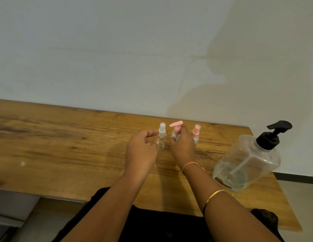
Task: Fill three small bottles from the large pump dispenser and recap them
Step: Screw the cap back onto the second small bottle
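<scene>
Three small clear bottles stand in a row near the back of the wooden table. The left bottle has a clear spray cap; my left hand is beside it, thumb and forefinger curled on either side of it, touching or nearly so. The middle bottle carries a pink pump head, and my right hand grips its body. The right bottle with a pink cap is half hidden behind that hand. The large clear pump dispenser with a black pump stands at the right, nearly empty.
A plain white wall rises right behind the table. The table's right edge lies just past the dispenser, and the front edge runs close to my body. Floor shows at the lower left and far right.
</scene>
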